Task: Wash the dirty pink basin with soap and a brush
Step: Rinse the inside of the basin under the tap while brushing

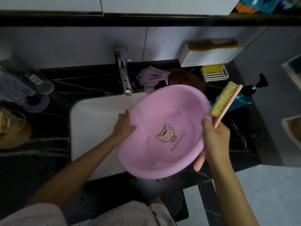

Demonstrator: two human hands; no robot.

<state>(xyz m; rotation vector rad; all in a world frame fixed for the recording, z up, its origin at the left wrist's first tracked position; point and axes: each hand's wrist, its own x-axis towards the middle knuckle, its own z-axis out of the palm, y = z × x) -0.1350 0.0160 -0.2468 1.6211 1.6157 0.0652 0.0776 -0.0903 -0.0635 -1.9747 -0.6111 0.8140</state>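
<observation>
1. Grips tilted pink basin [162, 141] by its left rim with left hand [124, 124], over white sink [96, 121].
2. Clasps pink brush [224, 103] handle in curled right hand [215, 137] at basin's right rim, bristles raised.
3. Behind: faucet [123, 74], purple cloth [150, 77].

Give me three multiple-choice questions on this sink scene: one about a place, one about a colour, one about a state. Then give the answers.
1. Where is the pink basin?
A. On the floor
B. Over the white sink
C. On a wall shelf

2. What colour is the brush handle?
A. Pink
B. Green
C. Black

3. What is the right hand doing?
A. Hanging empty
B. Turning the faucet
C. Gripping the brush handle

Answers:
1. B: the basin is held tilted above the sink, with the left hand on its left rim.
2. A: the handle is pink beside pale bristles.
3. C: its fingers curl round the handle at the basin's right rim.
</observation>
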